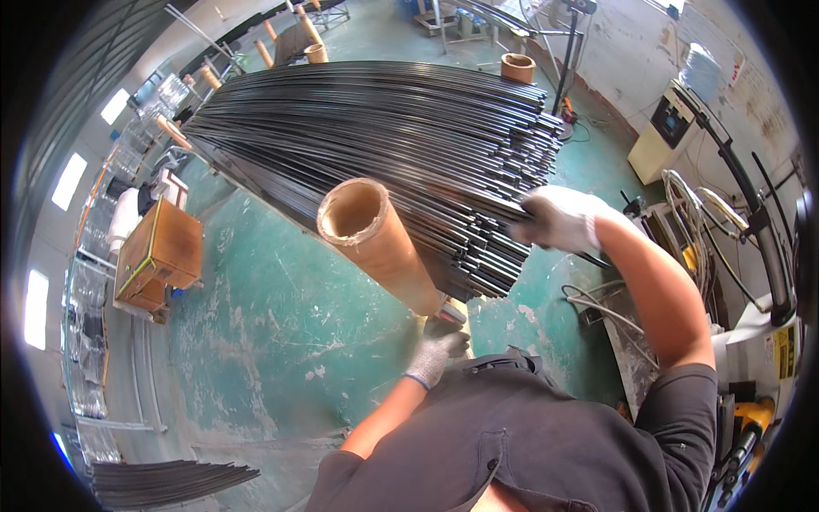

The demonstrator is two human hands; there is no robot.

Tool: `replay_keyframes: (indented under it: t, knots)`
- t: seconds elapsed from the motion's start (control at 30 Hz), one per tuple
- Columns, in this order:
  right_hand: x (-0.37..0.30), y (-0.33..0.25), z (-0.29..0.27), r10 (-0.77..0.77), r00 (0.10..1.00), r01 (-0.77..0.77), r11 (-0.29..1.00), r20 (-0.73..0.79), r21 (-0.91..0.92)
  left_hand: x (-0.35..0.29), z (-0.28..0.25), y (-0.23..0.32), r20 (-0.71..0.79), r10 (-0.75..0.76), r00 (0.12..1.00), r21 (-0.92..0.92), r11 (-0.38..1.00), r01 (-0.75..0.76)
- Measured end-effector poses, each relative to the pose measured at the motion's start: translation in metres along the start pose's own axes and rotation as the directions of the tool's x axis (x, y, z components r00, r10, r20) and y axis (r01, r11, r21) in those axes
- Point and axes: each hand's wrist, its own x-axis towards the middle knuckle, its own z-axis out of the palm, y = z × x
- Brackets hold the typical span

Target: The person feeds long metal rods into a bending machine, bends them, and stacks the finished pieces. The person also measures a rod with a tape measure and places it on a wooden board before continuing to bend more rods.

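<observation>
A wide stack of long, thin black rods point(358, 128) fans across a rack, with uneven ends toward the right. My right hand point(559, 218), in a white glove with a dark palm, is at these ends, closed around a rod and slightly blurred. A dark rod end point(592, 258) juts out past the hand. In front of the stack, a thick brown cardboard tube point(384, 247) leans upright. Below its foot my left hand point(440, 348), gloved too, has curled fingers beside a small grey-and-red piece point(451, 314). What those fingers hold cannot be made out.
More cardboard tubes point(518, 66) stand round the rack. A water dispenser point(668, 124) stands by the right wall, with coiled hoses point(687, 209) and machinery nearer me. At left is a brown box point(162, 247). Another bundle of dark rods point(166, 484) lies at lower left.
</observation>
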Motion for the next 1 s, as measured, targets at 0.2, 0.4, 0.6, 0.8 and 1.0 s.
replay_keyframes:
  t: [0.2,0.4,0.6,0.8,1.0]
  knots:
    - [-0.187,0.104,0.044,0.171,0.974,-0.186,0.978,-0.150,-0.092,0.007,0.009,0.018,0.308,0.147,0.940,0.252,0.940,-0.229]
    - [-0.337,0.145,0.106,0.638,0.704,-0.701,0.694,-0.311,-0.164,0.010,0.061,0.077,0.545,-0.083,0.835,0.159,0.987,-0.005]
    - [-0.317,0.137,0.169,0.472,0.679,-0.623,0.775,-0.563,-0.102,0.006,0.119,0.102,0.759,0.146,0.634,-0.175,0.984,-0.017]
    - [-0.333,0.130,0.202,0.252,0.604,-0.536,0.831,-0.756,-0.151,-0.011,0.160,0.101,0.632,0.157,0.759,-0.493,0.837,0.236]
    - [-0.407,0.149,0.256,0.253,0.460,-0.635,0.764,-0.851,-0.116,-0.043,0.222,0.073,0.517,0.171,0.839,-0.597,0.774,0.210]
